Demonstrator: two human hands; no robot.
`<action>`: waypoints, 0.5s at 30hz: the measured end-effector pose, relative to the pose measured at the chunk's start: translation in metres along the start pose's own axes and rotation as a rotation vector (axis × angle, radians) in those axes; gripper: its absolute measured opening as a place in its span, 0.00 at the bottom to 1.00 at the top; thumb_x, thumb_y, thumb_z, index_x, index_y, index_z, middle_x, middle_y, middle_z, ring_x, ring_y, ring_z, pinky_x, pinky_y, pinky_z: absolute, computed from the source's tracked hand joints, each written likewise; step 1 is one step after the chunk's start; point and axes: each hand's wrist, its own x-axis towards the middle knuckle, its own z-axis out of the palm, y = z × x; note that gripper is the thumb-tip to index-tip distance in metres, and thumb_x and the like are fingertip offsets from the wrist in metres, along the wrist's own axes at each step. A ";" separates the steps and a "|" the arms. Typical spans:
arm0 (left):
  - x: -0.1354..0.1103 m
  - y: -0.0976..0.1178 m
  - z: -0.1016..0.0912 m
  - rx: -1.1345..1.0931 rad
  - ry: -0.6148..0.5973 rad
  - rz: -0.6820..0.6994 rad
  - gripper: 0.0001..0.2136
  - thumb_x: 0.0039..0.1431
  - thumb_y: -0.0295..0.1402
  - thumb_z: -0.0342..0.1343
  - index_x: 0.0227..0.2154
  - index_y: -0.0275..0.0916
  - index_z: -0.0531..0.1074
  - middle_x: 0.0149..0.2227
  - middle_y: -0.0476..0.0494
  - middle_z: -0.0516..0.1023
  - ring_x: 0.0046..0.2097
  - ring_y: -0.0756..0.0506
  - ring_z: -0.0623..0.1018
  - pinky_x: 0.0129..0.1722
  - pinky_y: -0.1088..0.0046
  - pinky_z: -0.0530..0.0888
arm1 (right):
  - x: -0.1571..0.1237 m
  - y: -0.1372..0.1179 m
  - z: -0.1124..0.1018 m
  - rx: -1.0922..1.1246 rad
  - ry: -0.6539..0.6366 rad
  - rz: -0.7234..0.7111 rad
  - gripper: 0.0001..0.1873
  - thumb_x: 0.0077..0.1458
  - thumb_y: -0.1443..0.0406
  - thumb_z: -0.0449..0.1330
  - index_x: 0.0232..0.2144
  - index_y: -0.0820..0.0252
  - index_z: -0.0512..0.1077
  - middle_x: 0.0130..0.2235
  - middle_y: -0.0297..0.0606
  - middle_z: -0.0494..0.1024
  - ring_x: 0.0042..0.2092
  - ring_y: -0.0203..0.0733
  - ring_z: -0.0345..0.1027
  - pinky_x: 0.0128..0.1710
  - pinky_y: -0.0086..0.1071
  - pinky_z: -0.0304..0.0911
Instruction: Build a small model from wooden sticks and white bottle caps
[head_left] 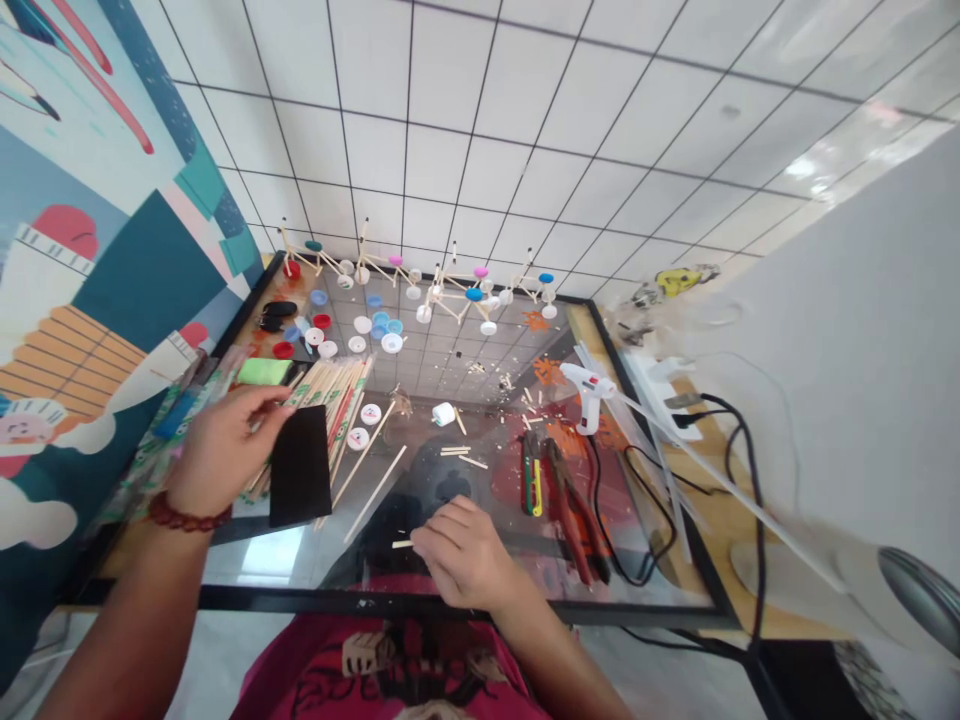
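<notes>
My left hand (221, 450) reaches over a pile of wooden chopsticks (337, 395) at the left of the glass table (465, 380), its fingers curled around one thin stick beside a black card (300, 465). My right hand (461, 550) rests near the table's front edge and pinches a short wooden stick piece (401, 544). Two loose long sticks (375, 480) lie between the hands. A red bead bracelet (184, 515) sits on my left wrist.
Stick-and-bottle-cap models (450, 285) stand along the far edge, with loose caps (352, 330) near them. A white glue gun (589, 390), pliers (570, 500), a yellow-green cutter (531, 475) and black cables (675, 480) lie at the right. A green block (262, 372) sits at the left.
</notes>
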 end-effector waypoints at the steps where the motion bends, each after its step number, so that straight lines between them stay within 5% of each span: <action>1: 0.002 -0.007 -0.004 0.104 -0.024 -0.018 0.15 0.64 0.40 0.59 0.45 0.33 0.80 0.43 0.45 0.84 0.42 0.45 0.81 0.50 0.64 0.74 | 0.000 -0.001 0.001 -0.037 -0.008 -0.042 0.10 0.64 0.69 0.54 0.41 0.54 0.74 0.30 0.36 0.76 0.32 0.45 0.67 0.35 0.40 0.57; 3: -0.001 -0.017 -0.004 0.248 -0.087 -0.050 0.19 0.66 0.45 0.56 0.49 0.35 0.79 0.46 0.43 0.85 0.44 0.42 0.82 0.50 0.61 0.76 | 0.001 -0.001 0.005 -0.105 -0.007 -0.089 0.09 0.62 0.70 0.55 0.41 0.55 0.74 0.29 0.35 0.75 0.31 0.44 0.66 0.34 0.40 0.55; 7: -0.022 -0.026 0.016 0.458 -0.198 0.007 0.37 0.56 0.48 0.62 0.63 0.29 0.68 0.58 0.22 0.79 0.57 0.25 0.79 0.54 0.51 0.77 | 0.002 0.005 0.013 -0.233 0.053 -0.187 0.07 0.57 0.70 0.58 0.39 0.59 0.74 0.26 0.33 0.73 0.28 0.40 0.62 0.32 0.38 0.52; 12: -0.033 -0.039 0.021 0.360 -0.084 -0.052 0.44 0.53 0.45 0.64 0.69 0.27 0.60 0.66 0.22 0.71 0.66 0.26 0.72 0.63 0.49 0.72 | 0.004 0.006 0.013 -0.241 0.114 -0.207 0.07 0.54 0.70 0.58 0.36 0.61 0.74 0.25 0.32 0.72 0.28 0.40 0.59 0.31 0.37 0.52; 15: -0.025 -0.037 0.011 0.274 0.025 -0.169 0.41 0.54 0.40 0.65 0.69 0.33 0.62 0.65 0.27 0.73 0.61 0.29 0.77 0.61 0.50 0.74 | 0.005 0.002 0.009 -0.233 0.119 -0.189 0.07 0.55 0.71 0.57 0.35 0.61 0.75 0.25 0.33 0.72 0.28 0.40 0.59 0.30 0.38 0.51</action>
